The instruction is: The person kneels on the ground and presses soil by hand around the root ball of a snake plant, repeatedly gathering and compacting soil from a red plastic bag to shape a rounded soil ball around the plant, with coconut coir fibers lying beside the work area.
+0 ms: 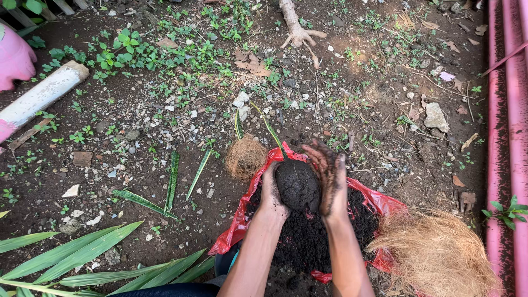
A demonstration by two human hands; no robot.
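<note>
1. Red plastic bag (379, 201) of dark soil (305, 239) spread on the ground.
2. Coconut fibre heap (437, 256) just right of the bag.
3. Soil ball (297, 185) held above the bag, cupped between both hands.
4. Left hand (271, 190) and right hand (330, 177) curled around it, soil-caked.

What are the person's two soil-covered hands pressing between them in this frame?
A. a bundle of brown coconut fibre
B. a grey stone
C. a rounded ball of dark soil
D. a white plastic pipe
C: the left hand and right hand cup a rounded ball of dark soil above the red plastic sheet heaped with loose soil; the brown fibre bundles lie apart, untouched.
</note>
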